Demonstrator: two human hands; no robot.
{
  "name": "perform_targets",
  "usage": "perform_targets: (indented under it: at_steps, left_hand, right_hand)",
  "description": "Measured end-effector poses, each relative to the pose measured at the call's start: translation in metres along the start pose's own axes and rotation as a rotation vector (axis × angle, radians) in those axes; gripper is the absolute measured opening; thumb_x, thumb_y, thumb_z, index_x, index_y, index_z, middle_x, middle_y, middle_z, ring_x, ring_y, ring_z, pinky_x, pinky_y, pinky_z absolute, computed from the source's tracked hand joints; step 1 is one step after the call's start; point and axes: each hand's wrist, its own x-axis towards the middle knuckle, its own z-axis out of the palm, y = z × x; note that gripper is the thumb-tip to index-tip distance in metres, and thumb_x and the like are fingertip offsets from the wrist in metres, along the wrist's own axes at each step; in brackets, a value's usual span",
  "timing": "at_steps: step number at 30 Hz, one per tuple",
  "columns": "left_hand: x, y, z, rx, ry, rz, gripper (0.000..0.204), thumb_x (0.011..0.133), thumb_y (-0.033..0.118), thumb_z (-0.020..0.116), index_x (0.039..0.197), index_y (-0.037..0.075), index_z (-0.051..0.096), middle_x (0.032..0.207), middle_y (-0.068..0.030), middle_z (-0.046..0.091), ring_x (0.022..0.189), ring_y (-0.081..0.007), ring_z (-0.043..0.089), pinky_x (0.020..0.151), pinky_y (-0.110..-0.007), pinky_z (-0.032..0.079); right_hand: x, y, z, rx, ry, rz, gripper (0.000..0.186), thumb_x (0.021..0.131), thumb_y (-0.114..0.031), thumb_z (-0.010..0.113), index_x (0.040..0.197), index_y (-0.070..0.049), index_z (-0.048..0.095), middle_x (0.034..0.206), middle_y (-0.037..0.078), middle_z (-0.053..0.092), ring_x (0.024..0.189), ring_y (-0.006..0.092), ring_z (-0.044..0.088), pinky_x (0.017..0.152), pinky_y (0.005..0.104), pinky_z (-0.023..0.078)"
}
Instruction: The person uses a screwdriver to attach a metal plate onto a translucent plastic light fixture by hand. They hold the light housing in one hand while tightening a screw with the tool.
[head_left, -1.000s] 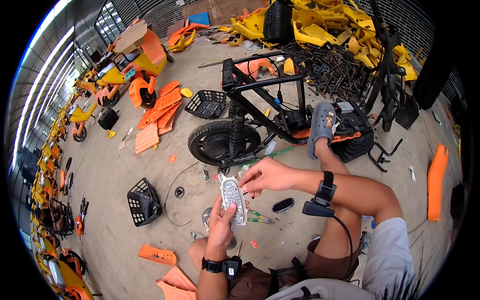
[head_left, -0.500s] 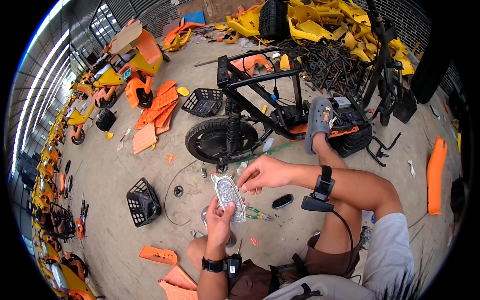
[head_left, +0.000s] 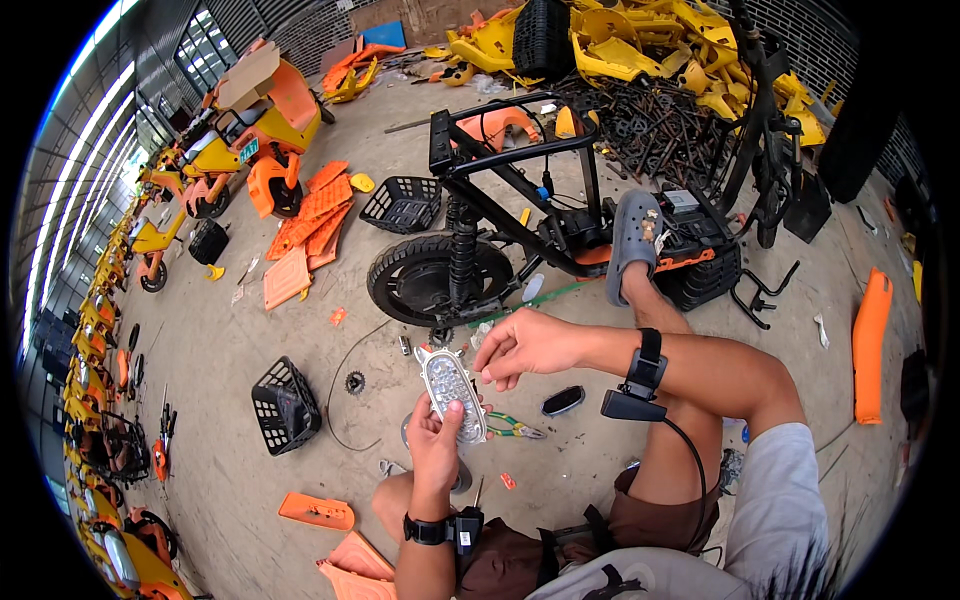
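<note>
**Lamp in left hand, right hand working its edge**

Step looks like handwork on the lamp (head_left: 448, 378), likely picking at its rim or something behind it (a guess; the detail's too small). Left hand (head_left: 434, 450) grips the lamp's lower end, thumb across the face. Right hand (head_left: 530, 345) has its fingers bunched just beside the lamp's right edge; can't tell if they pinch anything or touch it. Next move probably calls for a steady left grip and a fine right-hand pinch at that edge.

Lamp is up in the air, in front of the person, above the floor (head_left: 215, 390). It's long and round-ended, with a pale rim, small tabs and a shiny, bumpy face; it tilts, top end leaning left. Reddish bit at the top. Pliers (head_left: 512, 426) lie nearby.
</note>
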Motion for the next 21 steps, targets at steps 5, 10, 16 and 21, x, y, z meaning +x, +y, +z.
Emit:
perform_targets:
  at_steps: [5, 10, 16, 21]
  left_hand:
    - [-0.001, 0.000, 0.001, 0.053, 0.026, 0.016, 0.034, 0.102, 0.010, 0.058, 0.131, -0.006, 0.050, 0.109, -0.0185, 0.069, 0.090, -0.0275, 0.073, 0.066, -0.036, 0.065]
    - [-0.003, 0.000, 0.004, 0.131, 0.052, 0.025, 0.036, 0.101, 0.011, 0.057, 0.134, -0.003, 0.052, 0.107, -0.0177, 0.071, 0.089, -0.0262, 0.074, 0.063, -0.037, 0.064]
    - [-0.005, -0.001, 0.008, 0.145, 0.039, 0.000, 0.038, 0.101, 0.009, 0.057, 0.137, -0.002, 0.051, 0.109, -0.0167, 0.070, 0.089, -0.0261, 0.073, 0.063, -0.036, 0.064]
    - [-0.005, -0.001, 0.011, 0.148, 0.028, 0.005, 0.038, 0.101, 0.010, 0.057, 0.137, -0.002, 0.051, 0.109, -0.0164, 0.070, 0.089, -0.0263, 0.073, 0.064, -0.037, 0.064]
  right_hand:
    - [-0.001, 0.000, 0.003, 0.030, 0.026, 0.000, 0.023, 0.094, -0.007, 0.069, 0.112, 0.006, 0.068, 0.097, 0.012, 0.074, 0.083, 0.0172, 0.073, 0.073, 0.0287, 0.060]
    - [0.003, 0.002, 0.006, -0.014, 0.010, -0.055, 0.021, 0.095, -0.007, 0.068, 0.112, 0.005, 0.068, 0.096, 0.011, 0.074, 0.082, 0.0163, 0.072, 0.071, 0.0282, 0.059]
    - [0.006, 0.008, 0.009, 0.001, 0.009, -0.085, 0.018, 0.095, -0.009, 0.068, 0.107, 0.004, 0.068, 0.091, 0.008, 0.073, 0.078, 0.0134, 0.070, 0.066, 0.0271, 0.056]
    - [0.008, 0.012, 0.007, -0.042, 0.043, -0.090, 0.018, 0.094, -0.011, 0.071, 0.107, 0.001, 0.070, 0.086, 0.006, 0.071, 0.073, 0.0113, 0.067, 0.065, 0.0259, 0.055]
